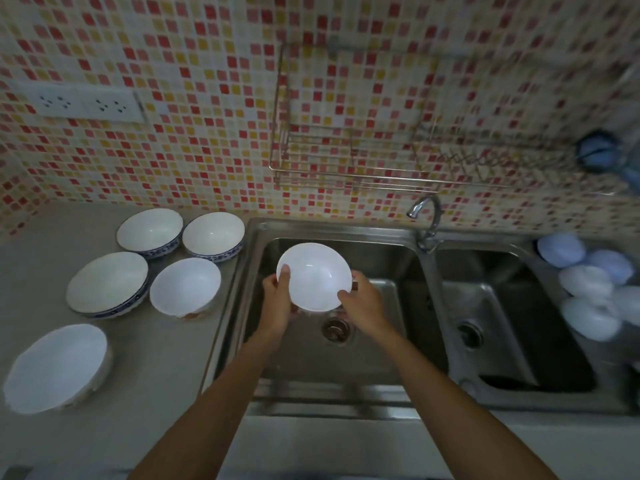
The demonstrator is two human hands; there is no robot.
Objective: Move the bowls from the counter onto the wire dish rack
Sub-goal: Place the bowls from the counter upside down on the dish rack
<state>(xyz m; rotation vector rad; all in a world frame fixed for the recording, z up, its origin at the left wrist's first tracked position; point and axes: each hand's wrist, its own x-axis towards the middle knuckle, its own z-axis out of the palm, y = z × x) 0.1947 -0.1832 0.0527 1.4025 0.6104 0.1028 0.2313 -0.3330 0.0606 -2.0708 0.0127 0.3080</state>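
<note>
I hold a white bowl (314, 276) over the left sink basin, tilted toward me. My left hand (277, 295) grips its left rim with the thumb inside. On the lower right rim sits my right hand (360, 299). Several more white bowls stand on the grey counter (145, 368) to the left: two blue-patterned ones at the back (149, 231) (213, 234), two in the middle (108, 282) (185, 286), and one near the front edge (57, 368). The wire dish rack (349, 157) hangs on the tiled wall above the sink, with nothing on it.
A steel double sink (427, 306) fills the middle, with a curved tap (425, 216) at its back. Several pale blue round objects (588, 292), blurred, lie on the right side. A wall socket strip (83, 105) is at upper left.
</note>
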